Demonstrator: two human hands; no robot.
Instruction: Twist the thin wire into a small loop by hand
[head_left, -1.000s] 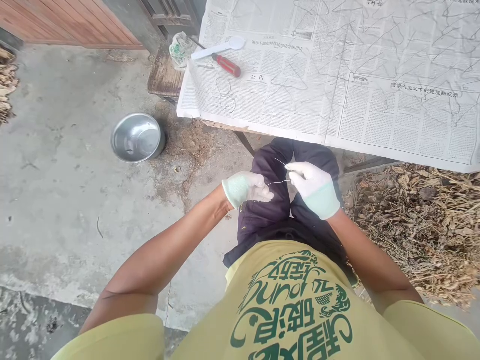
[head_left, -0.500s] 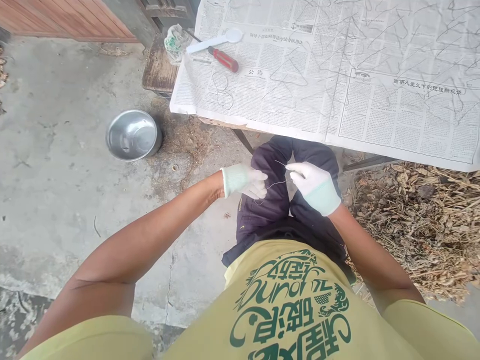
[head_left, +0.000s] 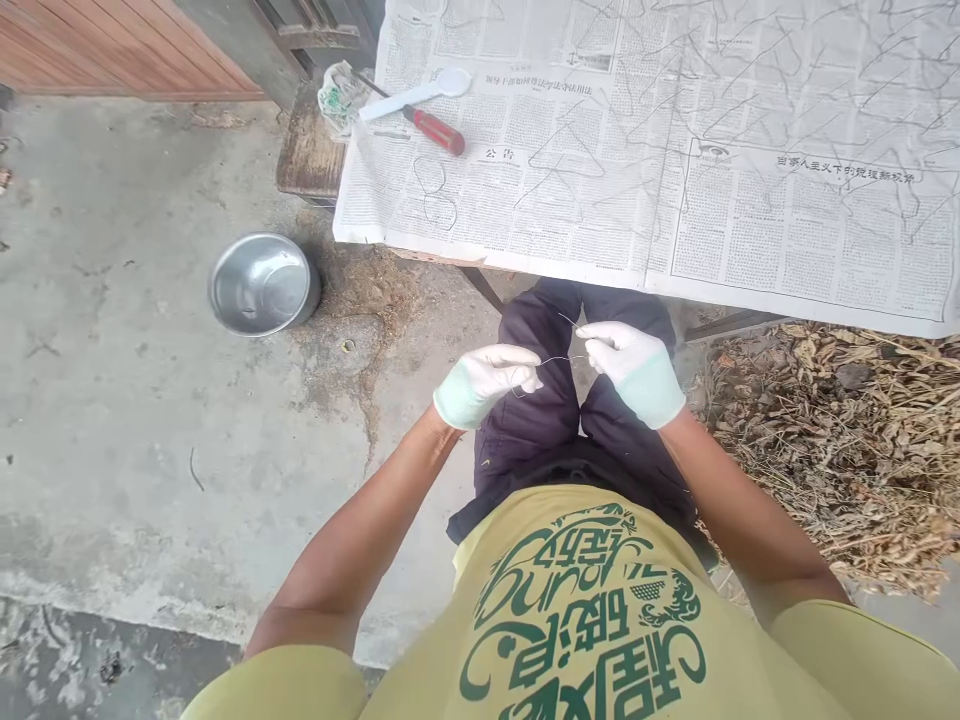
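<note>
Gloved left hand (head_left: 487,382) pinching thin wire (head_left: 557,358), gloved right hand (head_left: 634,368) pinching same wire, red-handled screwdriver (head_left: 439,131) on newspaper-covered surface (head_left: 517,236).

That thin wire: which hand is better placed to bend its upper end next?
Probably the right hand: it pinches the thin wire close to that end, while the left hand is farther away.
</note>
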